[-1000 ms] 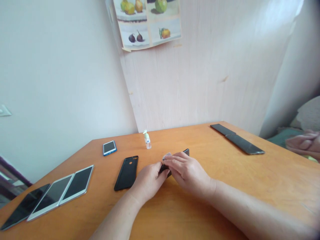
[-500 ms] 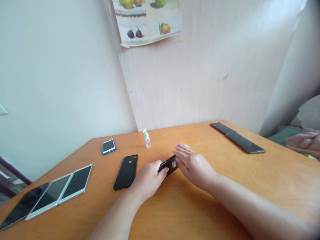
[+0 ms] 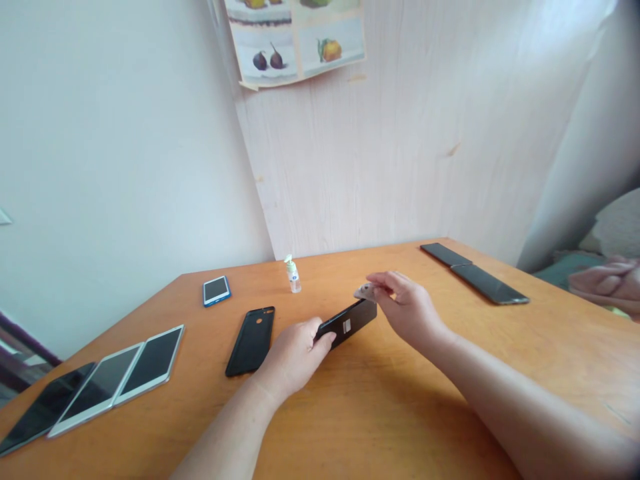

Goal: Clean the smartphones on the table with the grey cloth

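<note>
The left hand [image 3: 294,353] hides the near end of the phone [image 3: 361,318], whose far face is out of sight. Its label [image 3: 347,326] is too small to read, as is the print [image 3: 295,277] on the bottle [image 3: 296,287]. The right hand [image 3: 409,308] partly covers a white scrap [image 3: 367,291]. The top edge crops the poster [image 3: 300,47].

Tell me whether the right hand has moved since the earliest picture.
Yes. Judged against the pump bottle, the right hand has shifted toward the right of the view, farther from the bottle.
</note>
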A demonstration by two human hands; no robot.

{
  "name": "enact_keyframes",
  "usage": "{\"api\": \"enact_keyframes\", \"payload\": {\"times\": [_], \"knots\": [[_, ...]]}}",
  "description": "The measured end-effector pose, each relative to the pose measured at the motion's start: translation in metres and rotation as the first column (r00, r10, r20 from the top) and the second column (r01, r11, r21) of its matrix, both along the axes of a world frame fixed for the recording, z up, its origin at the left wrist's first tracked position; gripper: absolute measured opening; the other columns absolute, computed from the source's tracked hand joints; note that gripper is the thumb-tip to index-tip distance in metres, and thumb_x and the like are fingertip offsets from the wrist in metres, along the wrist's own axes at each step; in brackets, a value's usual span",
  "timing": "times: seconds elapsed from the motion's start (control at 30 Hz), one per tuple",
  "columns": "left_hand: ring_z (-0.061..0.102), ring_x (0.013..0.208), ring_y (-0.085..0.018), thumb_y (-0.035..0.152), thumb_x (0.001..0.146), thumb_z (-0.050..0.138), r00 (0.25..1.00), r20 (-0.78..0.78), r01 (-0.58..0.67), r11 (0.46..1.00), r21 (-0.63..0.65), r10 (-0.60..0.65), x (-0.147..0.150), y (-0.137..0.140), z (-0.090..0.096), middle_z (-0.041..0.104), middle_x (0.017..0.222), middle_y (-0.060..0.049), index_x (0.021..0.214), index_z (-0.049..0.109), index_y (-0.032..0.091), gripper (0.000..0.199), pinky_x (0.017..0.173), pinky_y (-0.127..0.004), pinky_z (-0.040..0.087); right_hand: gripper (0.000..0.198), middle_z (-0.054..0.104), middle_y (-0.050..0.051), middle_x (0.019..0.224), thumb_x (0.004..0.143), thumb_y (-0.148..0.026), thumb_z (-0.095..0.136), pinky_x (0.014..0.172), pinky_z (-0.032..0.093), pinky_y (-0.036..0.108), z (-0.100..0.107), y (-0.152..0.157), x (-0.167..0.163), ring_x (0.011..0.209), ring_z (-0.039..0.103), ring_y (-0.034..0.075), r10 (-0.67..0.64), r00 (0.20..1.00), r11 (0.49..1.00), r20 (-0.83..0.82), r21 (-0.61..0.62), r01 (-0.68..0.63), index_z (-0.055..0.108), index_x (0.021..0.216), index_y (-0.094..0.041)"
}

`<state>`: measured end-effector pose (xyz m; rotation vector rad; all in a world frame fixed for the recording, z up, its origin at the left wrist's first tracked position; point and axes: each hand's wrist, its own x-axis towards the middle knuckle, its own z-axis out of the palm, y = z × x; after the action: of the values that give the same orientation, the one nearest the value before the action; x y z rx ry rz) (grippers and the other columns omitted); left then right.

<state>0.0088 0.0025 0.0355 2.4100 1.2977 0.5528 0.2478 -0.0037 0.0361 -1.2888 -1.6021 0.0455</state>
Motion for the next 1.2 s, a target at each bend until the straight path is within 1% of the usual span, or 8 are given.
{"api": "enact_keyframes", "payload": {"times": [0.13,0.27,0.5,0.67,0.83,0.97,1.1,1.2], "knots": [[0.058,0.067,-0.018,0.044,0.094,0.046,1.0,0.011,0.006,1.0,-0.009,-0.006,-0.001,0.0,0.0,0.064,0.073,-0.002,0.077,0.055,0.02,0.03,0.056,-0.025,0.03,0.026,0.069,0.006,0.1,0.091,-0.029,0.051,0.082,0.053,0.039,0.006,-0.002,0.004,0.088,0.066,0.019,0.031,0.952,0.996,-0.304,0.093,-0.003,0.061,0.114,-0.022],[0.057,0.066,-0.017,0.043,0.094,0.045,1.0,0.01,0.005,1.0,-0.008,-0.005,-0.001,0.0,-0.001,0.062,0.071,-0.002,0.076,0.054,0.02,0.03,0.055,-0.026,0.028,0.023,0.068,0.006,0.097,0.091,-0.032,0.052,0.077,0.054,0.039,0.007,-0.004,0.0,0.084,0.065,0.019,0.042,0.928,0.993,-0.37,0.121,0.003,0.058,0.111,-0.023],[0.055,0.065,-0.016,0.04,0.093,0.047,1.0,-0.003,-0.007,1.0,-0.006,0.007,0.0,0.001,-0.001,0.061,0.07,0.0,0.076,0.052,0.021,0.026,0.056,-0.026,0.026,0.016,0.063,0.004,0.088,0.086,-0.023,0.052,0.072,0.048,0.029,-0.013,0.011,0.0,0.078,0.062,0.017,-0.065,0.997,0.995,0.048,-0.067,0.068,0.068,0.089,-0.022],[0.055,0.064,-0.016,0.04,0.093,0.047,1.0,-0.01,-0.019,1.0,0.005,0.019,0.0,0.0,-0.002,0.061,0.07,0.0,0.075,0.052,0.021,0.027,0.055,-0.026,0.026,0.02,0.066,0.004,0.088,0.09,-0.026,0.05,0.074,0.045,0.029,-0.011,0.011,0.006,0.081,0.063,0.018,-0.076,0.982,0.979,0.173,-0.176,0.107,0.069,0.094,-0.024],[0.058,0.069,-0.017,0.038,0.093,0.047,1.0,0.004,-0.002,1.0,0.011,0.002,0.0,0.0,-0.002,0.064,0.075,-0.001,0.079,0.055,0.021,0.023,0.057,-0.026,0.029,0.026,0.07,0.002,0.1,0.092,-0.031,0.053,0.075,0.047,0.027,-0.012,-0.008,-0.022,0.086,0.065,0.017,0.214,0.965,0.957,0.149,-0.23,-0.176,0.062,0.116,-0.027],[0.06,0.075,-0.019,0.038,0.094,0.047,0.999,0.033,0.034,0.999,0.021,-0.035,0.0,0.0,-0.003,0.066,0.082,-0.002,0.084,0.057,0.022,0.021,0.061,-0.026,0.032,0.025,0.07,0.002,0.103,0.095,-0.026,0.047,0.079,0.047,0.025,-0.015,-0.014,-0.037,0.091,0.065,0.015,0.367,0.923,0.92,0.111,-0.187,-0.344,0.062,0.114,-0.025],[0.057,0.066,-0.017,0.039,0.093,0.047,1.0,-0.012,-0.005,1.0,0.021,0.005,0.0,0.0,-0.002,0.063,0.072,0.0,0.077,0.053,0.021,0.025,0.056,-0.026,0.028,0.023,0.07,0.0,0.078,0.094,-0.025,0.043,0.071,0.046,0.025,-0.017,0.004,-0.012,0.071,0.064,0.014,0.156,0.986,0.971,0.052,-0.19,-0.143,0.066,0.091,-0.023],[0.056,0.064,-0.016,0.04,0.093,0.047,1.0,-0.021,-0.008,1.0,0.028,0.008,0.001,0.0,-0.002,0.063,0.071,0.0,0.075,0.052,0.021,0.026,0.054,-0.025,0.027,0.024,0.07,0.0,0.073,0.093,-0.028,0.045,0.07,0.046,0.026,-0.019,0.014,0.005,0.068,0.064,0.015,0.027,0.999,0.98,0.028,-0.2,-0.021,0.067,0.084,-0.022]]}}
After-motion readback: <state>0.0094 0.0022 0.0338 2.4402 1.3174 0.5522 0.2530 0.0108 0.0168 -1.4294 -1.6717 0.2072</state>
